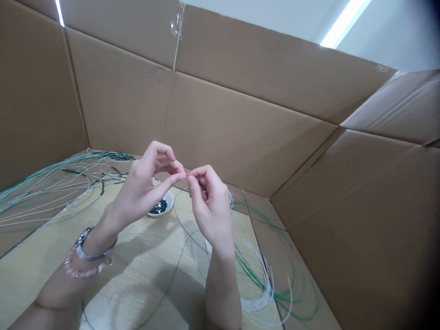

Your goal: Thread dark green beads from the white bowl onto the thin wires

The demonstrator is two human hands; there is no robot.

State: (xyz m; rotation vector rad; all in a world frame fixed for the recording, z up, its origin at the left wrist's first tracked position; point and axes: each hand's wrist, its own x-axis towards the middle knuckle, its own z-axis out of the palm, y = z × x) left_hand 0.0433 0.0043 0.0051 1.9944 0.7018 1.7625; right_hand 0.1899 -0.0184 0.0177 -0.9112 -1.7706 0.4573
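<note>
My left hand (146, 183) and my right hand (211, 206) meet in the middle, above the table. Thumb and forefinger of each are pinched together, and the fingertips nearly touch. A tiny thing shows between them, too small to name. Below the fingertips, a thin dark green cord (175, 270) curves down across the table; whether its end is in my fingers I cannot tell. Behind my left hand, partly hidden by it, stands a small white bowl (171, 200) holding small dark green pieces (160, 207) and a few white bits.
White and pale green strands (44, 178), some with dark beaded-looking lengths, lie at the left. Coils of white strands (261, 293) and green strands (249, 270) lie at the right. Cardboard walls (220, 123) surround the pale tabletop (137, 256).
</note>
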